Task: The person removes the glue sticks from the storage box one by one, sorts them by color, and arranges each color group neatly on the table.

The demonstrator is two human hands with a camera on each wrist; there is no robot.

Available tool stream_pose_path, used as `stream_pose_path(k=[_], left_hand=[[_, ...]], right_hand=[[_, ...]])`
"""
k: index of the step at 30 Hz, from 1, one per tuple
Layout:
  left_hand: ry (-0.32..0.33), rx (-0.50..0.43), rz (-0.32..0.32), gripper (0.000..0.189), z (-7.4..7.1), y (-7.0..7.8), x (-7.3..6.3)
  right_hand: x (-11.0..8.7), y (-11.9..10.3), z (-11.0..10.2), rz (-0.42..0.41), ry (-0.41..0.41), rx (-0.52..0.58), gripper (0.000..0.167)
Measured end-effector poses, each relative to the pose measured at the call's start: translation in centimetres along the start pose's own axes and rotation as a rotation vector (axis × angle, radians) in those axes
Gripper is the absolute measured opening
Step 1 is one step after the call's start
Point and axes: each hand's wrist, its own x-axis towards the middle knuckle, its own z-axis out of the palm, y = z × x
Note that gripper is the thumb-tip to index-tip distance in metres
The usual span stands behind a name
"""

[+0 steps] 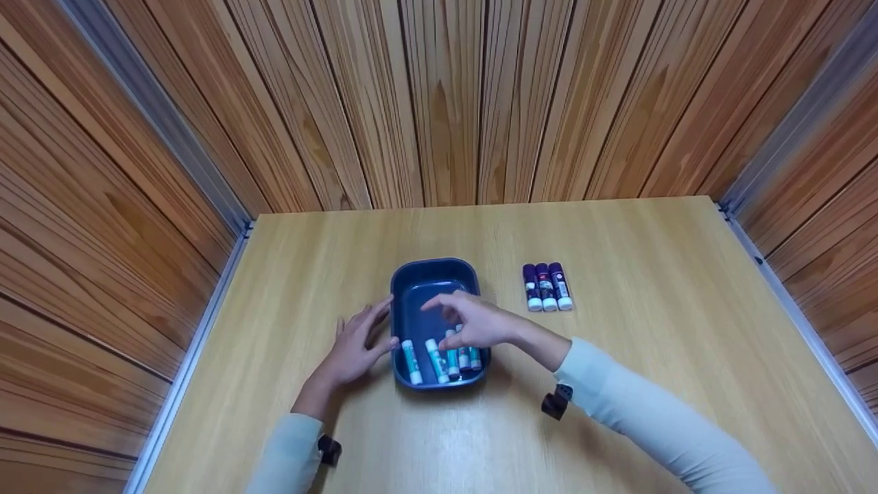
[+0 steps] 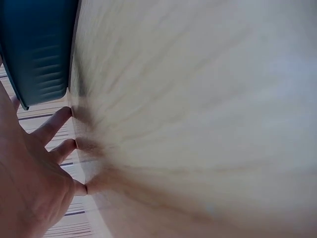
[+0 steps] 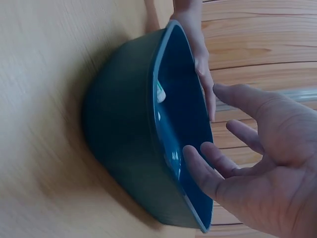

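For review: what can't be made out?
Head: label text on the purple tubes, too small.
Head: upper ends of some teal tubes, behind the right grip.
Left wrist: inside of the tub, hidden by its wall.
Right wrist: most teal tubes, hidden by the near wall.

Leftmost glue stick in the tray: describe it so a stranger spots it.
On the table, find the dark blue tray beside the left hand. Teal-and-white glue sticks lie at its near end; the leftmost glue stick is the one nearest that hand.
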Motion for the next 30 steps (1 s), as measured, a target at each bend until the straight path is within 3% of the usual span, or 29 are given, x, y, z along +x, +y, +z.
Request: stream_pose_path(k=[6,17,30], left_hand=[[0.000,0.004,0.008,0.081,0.0,0.1,0.1],[0.001,0.001,0.030,0.080,0.0,-0.1,0.1],[-0.007,-0.005,0.014,0.079,-0.1,-0.1,0.0]], right_hand=[[1.3,0.1,1.0,-0.009,-0.057,-0.049,0.065],[1.9,0.2,1.6,0.107,-0.043,-0.058,0.062],[2.0,1.0,1.6,0.065,-0.055,0.038,0.058]])
